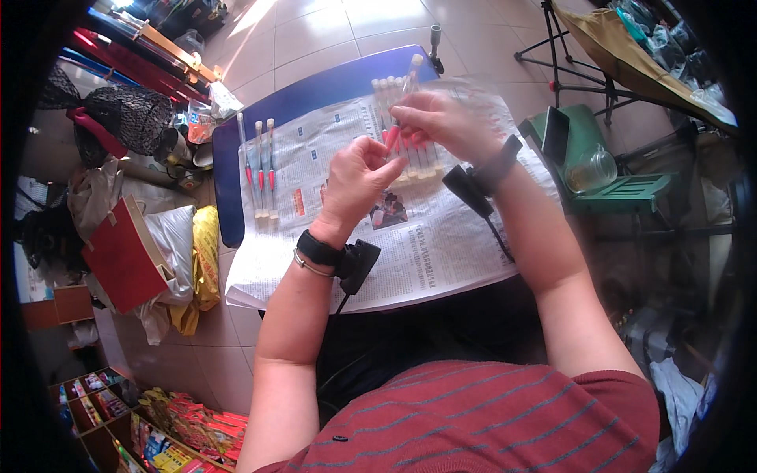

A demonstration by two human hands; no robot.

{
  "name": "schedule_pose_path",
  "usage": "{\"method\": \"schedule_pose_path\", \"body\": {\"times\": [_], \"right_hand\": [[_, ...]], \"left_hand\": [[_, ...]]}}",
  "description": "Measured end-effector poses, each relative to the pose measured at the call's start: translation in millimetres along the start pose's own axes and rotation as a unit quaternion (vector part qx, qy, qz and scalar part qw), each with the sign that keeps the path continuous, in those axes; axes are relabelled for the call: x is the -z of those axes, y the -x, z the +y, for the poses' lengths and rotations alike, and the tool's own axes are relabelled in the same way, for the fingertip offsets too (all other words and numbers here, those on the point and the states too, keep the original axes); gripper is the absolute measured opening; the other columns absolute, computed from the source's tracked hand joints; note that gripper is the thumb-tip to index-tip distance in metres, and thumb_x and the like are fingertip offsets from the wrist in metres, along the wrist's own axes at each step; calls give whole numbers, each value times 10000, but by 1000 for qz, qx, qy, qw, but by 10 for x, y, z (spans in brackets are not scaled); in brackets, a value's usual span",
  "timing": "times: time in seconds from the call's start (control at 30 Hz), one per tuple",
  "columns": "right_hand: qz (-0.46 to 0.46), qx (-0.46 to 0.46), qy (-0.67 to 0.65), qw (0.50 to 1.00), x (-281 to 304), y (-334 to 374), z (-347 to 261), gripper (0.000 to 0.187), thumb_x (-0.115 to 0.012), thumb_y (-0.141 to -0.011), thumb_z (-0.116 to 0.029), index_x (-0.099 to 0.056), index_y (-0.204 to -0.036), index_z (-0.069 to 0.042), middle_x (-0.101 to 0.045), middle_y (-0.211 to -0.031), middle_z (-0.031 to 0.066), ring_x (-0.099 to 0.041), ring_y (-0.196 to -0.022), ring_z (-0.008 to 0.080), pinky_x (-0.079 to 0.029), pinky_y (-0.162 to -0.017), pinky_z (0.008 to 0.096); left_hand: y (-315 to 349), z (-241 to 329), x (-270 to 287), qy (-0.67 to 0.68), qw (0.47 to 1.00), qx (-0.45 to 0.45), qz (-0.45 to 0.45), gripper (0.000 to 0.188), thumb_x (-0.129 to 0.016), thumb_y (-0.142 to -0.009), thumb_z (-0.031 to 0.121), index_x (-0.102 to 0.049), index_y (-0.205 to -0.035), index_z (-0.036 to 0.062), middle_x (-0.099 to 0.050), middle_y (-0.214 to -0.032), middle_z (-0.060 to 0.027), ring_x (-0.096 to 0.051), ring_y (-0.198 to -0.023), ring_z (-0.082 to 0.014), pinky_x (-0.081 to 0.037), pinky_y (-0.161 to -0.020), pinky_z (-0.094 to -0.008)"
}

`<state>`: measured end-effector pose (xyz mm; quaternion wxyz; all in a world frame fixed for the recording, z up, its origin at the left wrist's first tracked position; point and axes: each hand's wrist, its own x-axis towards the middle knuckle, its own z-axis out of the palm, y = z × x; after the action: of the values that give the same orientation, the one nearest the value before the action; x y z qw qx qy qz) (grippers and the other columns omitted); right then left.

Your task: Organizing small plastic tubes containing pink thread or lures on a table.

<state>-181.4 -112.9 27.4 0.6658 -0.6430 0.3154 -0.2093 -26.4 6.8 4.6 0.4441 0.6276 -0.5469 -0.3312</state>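
My left hand (pixel 356 180) and my right hand (pixel 451 126) meet over the newspaper (pixel 410 264). Between their fingers is a slim clear tube (pixel 412 77) with a pale stopper, tilted, its top end sticking up past my right hand. Something red, like a fishing float (pixel 392 136), shows at my left fingertips; its lower end is hidden. Fingers of both hands are closed in a pinch, and the right is slightly blurred. Behind and below them lies a row of several similar stoppered tubes (pixel 418 175) with red floats. More such tubes (pixel 260 169) lie to the left.
The newspaper covers most of a blue table (pixel 315 83). A green stool (pixel 619 193) at right bears a clear jar (pixel 593 169) and a dark phone-like slab (pixel 555 135). Bags and a red box (pixel 126 254) stand at left. Black cables run from both wrist devices (pixel 359 266).
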Motion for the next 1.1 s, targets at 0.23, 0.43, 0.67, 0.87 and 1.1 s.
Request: {"method": "schedule_pose_path", "body": {"times": [0.23, 0.43, 0.67, 0.87, 1.1], "right_hand": [[11, 22, 30, 999, -3, -2, 22, 406, -614, -934, -312, -602, -1166, 21, -666, -910, 54, -610, -778, 91, -496, -710, 216], [118, 26, 31, 992, 191, -37, 122, 337, -562, -953, -278, -628, -1087, 24, -672, -865, 60, -631, -744, 118, -524, -661, 272], [194, 50, 397, 896, 469, -134, 361, 351, -547, -883, -283, -665, -860, 47, -654, -771, 242, -653, -801, 397, -508, -786, 456], [201, 39, 499, 842, 391, -144, 442, 332, -552, -881, -272, -660, -891, 42, -653, -933, 268, -634, -919, 427, -492, -854, 488], [160, 26, 503, 849, 351, -164, 459, 316, -587, -867, -247, -621, -987, 43, -645, -968, 269, -624, -948, 409, -478, -852, 475]], "left_hand": [[6, 4, -39, 5, 1000, -5, -22, 281, -752, -844, 242, -622, -888, -3, -667, -730, -35, -608, -635, -55, -487, -562, -197], [-95, -179, 297, -147, 985, -28, 84, 298, -661, -898, 275, -642, -974, -12, -688, -788, -110, -668, -717, -197, -530, -652, -298], [-45, -501, 781, -476, 861, 38, 173, 282, -589, -878, 177, -599, -1043, -52, -579, -1092, -246, -586, -1048, -387, -481, -899, -439], [-41, -461, 774, -480, 852, 183, 95, 288, -590, -865, 160, -601, -1055, -57, -590, -1104, -267, -582, -1064, -398, -472, -939, -430], [-37, -382, 763, -479, 850, 201, 86, 288, -592, -862, 154, -601, -1064, -51, -587, -1129, -272, -579, -1086, -389, -476, -937, -435]]}}
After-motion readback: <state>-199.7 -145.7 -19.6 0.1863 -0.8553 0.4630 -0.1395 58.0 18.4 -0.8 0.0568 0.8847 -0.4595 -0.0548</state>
